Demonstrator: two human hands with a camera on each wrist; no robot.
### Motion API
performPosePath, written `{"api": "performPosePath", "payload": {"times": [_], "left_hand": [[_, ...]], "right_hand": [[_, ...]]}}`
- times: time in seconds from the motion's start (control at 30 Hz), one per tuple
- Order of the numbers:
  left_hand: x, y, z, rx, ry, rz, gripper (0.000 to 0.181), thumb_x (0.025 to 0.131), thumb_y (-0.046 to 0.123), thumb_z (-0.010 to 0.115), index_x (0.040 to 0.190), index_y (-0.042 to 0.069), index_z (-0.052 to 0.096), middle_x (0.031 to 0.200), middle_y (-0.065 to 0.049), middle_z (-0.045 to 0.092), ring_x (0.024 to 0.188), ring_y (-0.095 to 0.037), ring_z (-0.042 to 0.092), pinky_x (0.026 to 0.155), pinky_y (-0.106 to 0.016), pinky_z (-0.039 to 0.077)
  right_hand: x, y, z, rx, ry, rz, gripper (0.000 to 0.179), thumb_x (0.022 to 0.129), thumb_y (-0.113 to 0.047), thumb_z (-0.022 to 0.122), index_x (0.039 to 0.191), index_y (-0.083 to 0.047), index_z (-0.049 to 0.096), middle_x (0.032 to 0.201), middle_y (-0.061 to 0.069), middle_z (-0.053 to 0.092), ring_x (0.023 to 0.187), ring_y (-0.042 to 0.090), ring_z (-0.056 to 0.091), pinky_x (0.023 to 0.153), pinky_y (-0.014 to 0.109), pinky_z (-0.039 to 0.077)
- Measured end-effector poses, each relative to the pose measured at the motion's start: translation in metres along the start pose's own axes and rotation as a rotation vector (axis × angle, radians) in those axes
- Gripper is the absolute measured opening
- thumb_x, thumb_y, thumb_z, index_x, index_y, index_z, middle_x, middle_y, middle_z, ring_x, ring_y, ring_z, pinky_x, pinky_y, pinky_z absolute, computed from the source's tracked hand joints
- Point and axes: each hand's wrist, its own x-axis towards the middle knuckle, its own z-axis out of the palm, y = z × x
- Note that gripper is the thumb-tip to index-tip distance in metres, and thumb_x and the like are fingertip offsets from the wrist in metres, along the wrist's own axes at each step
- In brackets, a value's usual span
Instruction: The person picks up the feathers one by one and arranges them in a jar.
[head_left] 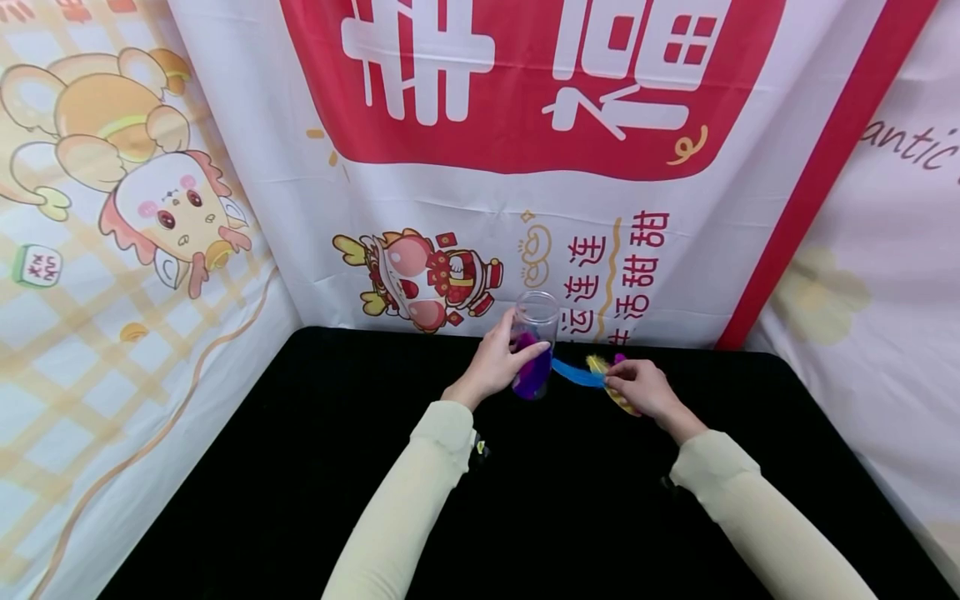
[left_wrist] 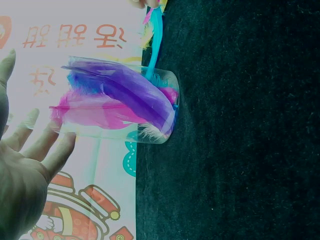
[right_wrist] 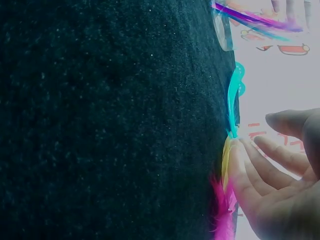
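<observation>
Feathers point(left_wrist: 127, 89), purple, pink and blue, are bunched inside a clear cup point(head_left: 538, 318) on the black surface point(head_left: 562, 500), at 12 o'clock from the person. The 2 hands are apart from each other. The left hand point(head_left: 495, 360) wraps round the cup, thumb in front and fingers behind, maybe so it won't tip, since it looks tall and light. The cup seems to stand upright. The feathers inside lean along its wall, I guess because they are too long to lie flat at the bottom. The right hand point(head_left: 645, 390), near 1 o'clock from the person, pinches the end of 1 blue feather point(head_left: 577, 375). Holding just the end probably saves the soft part from being squashed. Its other end points to 9 o'clock, toward the cup. A yellow feather point(right_wrist: 225, 159) and a pink feather point(right_wrist: 225, 212) are right by that hand; I can't tell if it holds them too. No label shows on the cup. At 12 o'clock behind it hangs a white cloth point(head_left: 420, 190) with big sideways writing, 幸福 point(head_left: 450, 50). Smaller red words say 连连 point(head_left: 583, 285) and 甜甜 point(head_left: 642, 267). At 2 o'clock, another cloth says "antic" point(head_left: 911, 146), its first letters out of sight.
</observation>
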Motion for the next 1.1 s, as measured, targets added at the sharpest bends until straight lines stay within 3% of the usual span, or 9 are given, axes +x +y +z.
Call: {"api": "performPosePath", "payload": {"times": [0.4, 0.63, 0.83, 1.1], "left_hand": [[0.0009, 0.0, 0.0003, 0.005, 0.009, 0.022, 0.075, 0.095, 0.051, 0.07, 0.155, 0.023, 0.035, 0.143, -0.005, 0.054, 0.131, -0.027, 0.059, 0.106, -0.043, 0.051], [0.0005, -0.0005, 0.0005, 0.004, 0.004, 0.015, 0.074, 0.096, 0.05, 0.07, 0.155, 0.024, 0.035, 0.144, -0.005, 0.054, 0.132, -0.027, 0.058, 0.107, -0.043, 0.05], [-0.0005, 0.0004, 0.0003, 0.008, 0.008, 0.011, 0.075, 0.095, 0.052, 0.07, 0.155, 0.025, 0.035, 0.144, -0.005, 0.054, 0.132, -0.027, 0.058, 0.107, -0.042, 0.05], [-0.0008, 0.0005, 0.0009, 0.005, 0.011, 0.013, 0.076, 0.095, 0.05, 0.071, 0.156, 0.023, 0.034, 0.145, -0.006, 0.054, 0.131, -0.028, 0.058, 0.107, -0.041, 0.05]], "right_hand": [[0.0034, -0.0022, 0.0022, 0.125, 0.061, 0.04, 0.044, 0.101, -0.011, 0.061, 0.137, 0.013, 0.052, 0.118, 0.028, 0.067, 0.083, 0.018, 0.07, 0.065, 0.027, 0.058], [0.0045, 0.0, 0.0032, 0.206, 0.077, 0.122, 0.043, 0.101, -0.01, 0.061, 0.135, 0.014, 0.052, 0.109, 0.023, 0.071, 0.075, 0.014, 0.07, 0.056, 0.026, 0.056], [0.0056, -0.0022, 0.0028, 0.314, 0.046, 0.16, 0.04, 0.102, -0.01, 0.061, 0.133, 0.014, 0.054, 0.1, 0.015, 0.073, 0.075, 0.013, 0.068, 0.06, 0.025, 0.056], [0.0084, -0.0045, 0.0067, 0.414, 0.051, 0.15, 0.039, 0.101, -0.008, 0.063, 0.131, 0.015, 0.056, 0.097, 0.016, 0.075, 0.076, 0.012, 0.069, 0.065, 0.023, 0.058]]}}
